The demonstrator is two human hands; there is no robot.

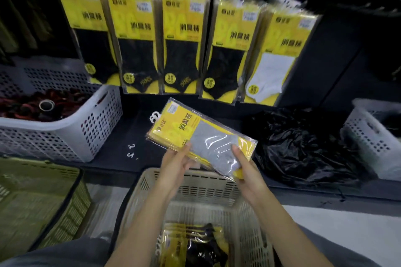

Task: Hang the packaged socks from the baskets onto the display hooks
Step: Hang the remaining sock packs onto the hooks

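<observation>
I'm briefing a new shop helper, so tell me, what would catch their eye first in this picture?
First, the yellow pack of grey socks at centre, gripped at its lower end by the left hand and right hand over a beige basket. Behind it hangs a row of yellow sock packs: four hold black socks, and the white-sock pack stands out at the far right.

Cannot read the print on the hanging packs [180, 39] at twelve o'clock (blurred). Loses the beige basket [208, 191] at six o'clock to the bottom edge, the white basket [368, 136] at three o'clock to the right edge. Shows nothing beneath the held pack [201, 136].
</observation>
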